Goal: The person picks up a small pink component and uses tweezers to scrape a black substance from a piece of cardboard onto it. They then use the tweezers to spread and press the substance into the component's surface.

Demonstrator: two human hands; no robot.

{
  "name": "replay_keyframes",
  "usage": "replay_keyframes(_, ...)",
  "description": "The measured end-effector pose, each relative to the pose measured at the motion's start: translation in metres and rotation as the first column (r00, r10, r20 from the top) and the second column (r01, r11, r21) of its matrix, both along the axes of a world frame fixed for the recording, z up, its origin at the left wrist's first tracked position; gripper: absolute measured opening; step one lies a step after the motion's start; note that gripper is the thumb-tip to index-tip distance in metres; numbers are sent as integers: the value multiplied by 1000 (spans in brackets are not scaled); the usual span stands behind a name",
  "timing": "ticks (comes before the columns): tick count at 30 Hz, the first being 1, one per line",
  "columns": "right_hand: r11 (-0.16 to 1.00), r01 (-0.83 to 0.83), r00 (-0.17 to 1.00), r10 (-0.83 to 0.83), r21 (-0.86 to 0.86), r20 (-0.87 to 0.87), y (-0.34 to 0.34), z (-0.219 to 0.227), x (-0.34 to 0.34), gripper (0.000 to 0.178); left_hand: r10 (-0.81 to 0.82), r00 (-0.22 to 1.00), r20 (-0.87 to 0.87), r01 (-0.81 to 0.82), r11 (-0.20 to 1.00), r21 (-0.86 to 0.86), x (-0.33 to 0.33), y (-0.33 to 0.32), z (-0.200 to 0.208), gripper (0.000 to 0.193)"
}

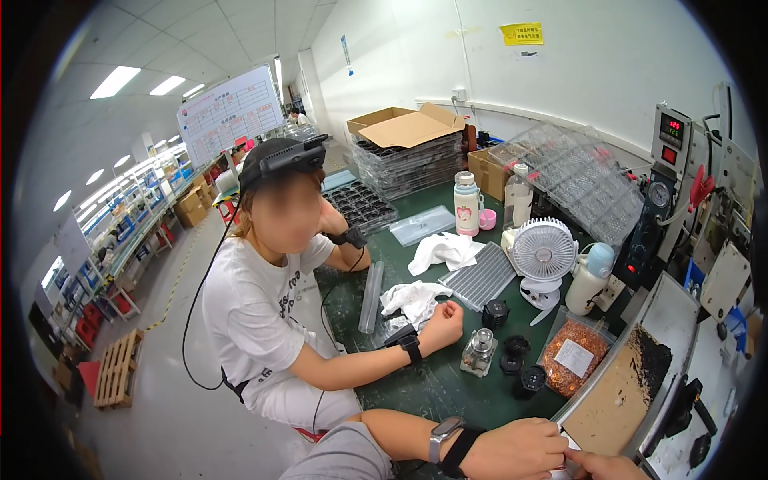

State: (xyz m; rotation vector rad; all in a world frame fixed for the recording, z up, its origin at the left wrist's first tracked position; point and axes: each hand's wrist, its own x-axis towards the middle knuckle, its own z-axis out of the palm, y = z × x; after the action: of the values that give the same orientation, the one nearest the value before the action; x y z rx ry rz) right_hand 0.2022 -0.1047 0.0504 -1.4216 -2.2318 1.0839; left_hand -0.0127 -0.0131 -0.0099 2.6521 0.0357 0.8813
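At the lower right edge my left hand (516,450) lies with its fingers curled round something small and whitish that I cannot make out. A watch and a black strap circle its wrist. My right hand (610,466) meets it there, its index finger bent against the same spot; the frame's edge cuts off most of this hand. Just beyond my hands is a shallow tray (604,412) with a tan bottom and black bits. A bag of small copper-coloured parts (573,356) lies behind it. Several black round parts (512,364) and a small glass bottle (479,352) stand nearby.
A co-worker (276,312) sits at the left of the green table (424,392), one closed hand (442,326) resting near the bottle. Farther back are a white fan (544,252), drinking bottles (466,204), white cloths (445,252) and stacked plastic trays (408,164). Machinery (672,148) lines the right.
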Motion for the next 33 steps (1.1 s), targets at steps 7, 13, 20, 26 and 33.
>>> replay_keyframes(7, 1000, -21, 1000, 21, 23, 17, 0, 0, 1, 58, -3, 1000, -10, 3, 1000, 7, 0, 1, -1, 14)
replay_keyframes(13, 1000, -20, 998, 20, -4, 59, 0, 4, -2, 57, -5, 1000, -1, 5, 1000, 3, 0, 0, -1, 13)
replay_keyframes(20, 1000, -23, 997, 22, 12, 68, 0, 3, -3, 57, -15, 1000, -5, 15, 1000, -1, -1, 1, 0, 14)
replay_keyframes(26, 999, -35, 995, 32, 29, 91, -1, 0, 0, 56, -10, 1000, -11, 11, 1000, 9, 1, 1, -2, 14)
replay_keyframes(33, 998, -42, 997, 39, 43, 69, -1, -2, 1, 55, -6, 1000, -23, 6, 1000, 14, 1, 1, 0, 13)
